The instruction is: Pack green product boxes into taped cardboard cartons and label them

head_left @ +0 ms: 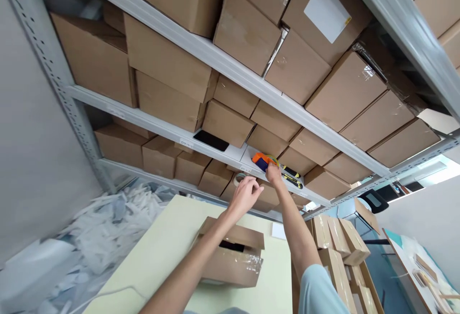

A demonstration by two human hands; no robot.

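Observation:
My right hand (pixel 273 173) reaches to the shelf edge (pixel 235 153) and has its fingers on an orange and dark blue tape dispenser (pixel 261 161). Beside it on the shelf lie yellow and black cutters (pixel 292 180). My left hand (pixel 246 193) hovers above the table with its fingers curled and parted, nothing visible in it. Just behind its fingertips shows a roll of tape (pixel 238 178). Below, a cardboard box (pixel 232 261) sits on the pale table (pixel 158 256), its top partly open with something dark inside.
Metal shelving full of cardboard boxes (pixel 168 65) rises in front. A black flat object (pixel 211 140) lies on the shelf. White scrap material (pixel 111 223) is heaped at the left. More taped boxes (pixel 338 266) stand right of the table.

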